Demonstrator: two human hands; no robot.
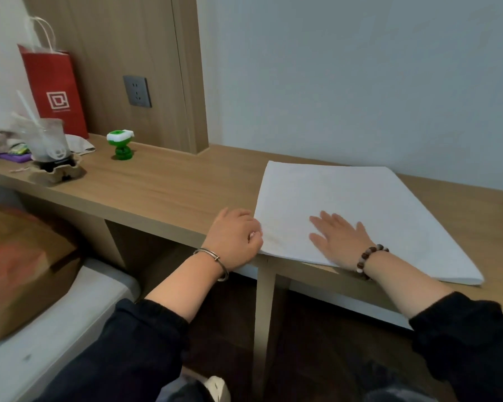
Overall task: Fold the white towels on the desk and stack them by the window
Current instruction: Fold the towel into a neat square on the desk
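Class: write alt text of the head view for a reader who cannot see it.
A person's right hand presses flat on a white towel on a light wooden desk, while the left hand grips its left edge. A red paper bag and green plastic toy stand farther left.

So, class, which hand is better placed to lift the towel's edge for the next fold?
Left, probably: the left hand pinches the towel by its edge; the right hand lies flat on top.
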